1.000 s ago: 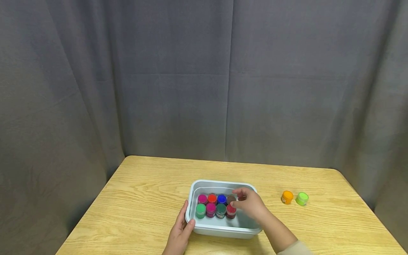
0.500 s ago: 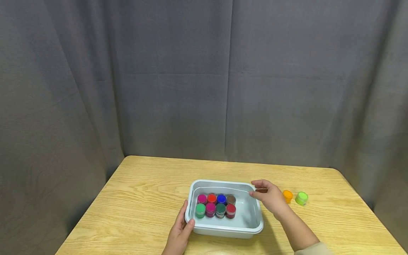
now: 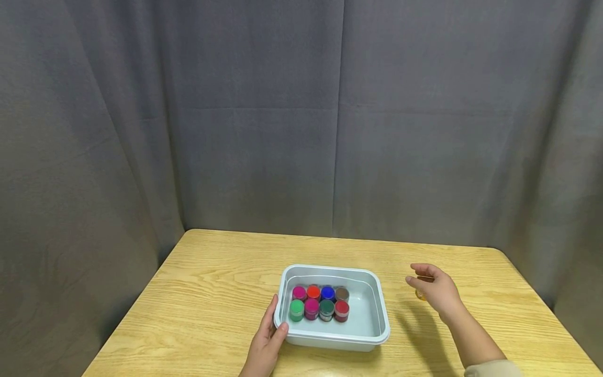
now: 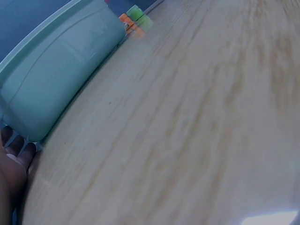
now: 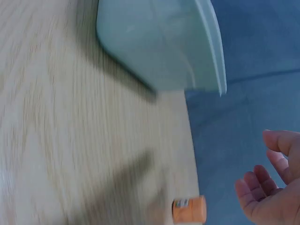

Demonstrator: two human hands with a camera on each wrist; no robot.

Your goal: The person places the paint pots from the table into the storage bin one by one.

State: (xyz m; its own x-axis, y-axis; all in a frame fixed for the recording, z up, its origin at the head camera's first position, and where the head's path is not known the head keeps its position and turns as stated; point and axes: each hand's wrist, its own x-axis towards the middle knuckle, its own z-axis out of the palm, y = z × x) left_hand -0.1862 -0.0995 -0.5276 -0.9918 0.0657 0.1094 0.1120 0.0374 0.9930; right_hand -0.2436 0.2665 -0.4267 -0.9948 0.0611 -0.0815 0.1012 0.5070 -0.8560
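Observation:
In the head view a pale blue-grey plastic tub [image 3: 335, 343] stands near the table's front. Inside, small paint jars [image 3: 312, 309] with coloured lids form two rows toward its left part. My left hand [image 3: 265, 345] holds the tub's front left corner, thumb at the rim and fingers along the outside. To the right of the tub, my right hand [image 3: 437, 293] hovers above the table with fingers loosely bent and nothing between them. It partly covers an orange jar [image 5: 189, 209]. A light green jar [image 4: 135, 12], visible in the left wrist view, is hidden from the head view.
The light wooden table [image 3: 226, 283] extends around the tub on all sides. Grey curtains [image 3: 264, 157] hang behind the table and along both its sides. Inside the tub, bare floor [image 3: 365, 309] shows to the right of the jars.
My right hand has come out of the tub and moved right, over the orange and green jars. The left hand, the tub and the jars in it stay put.

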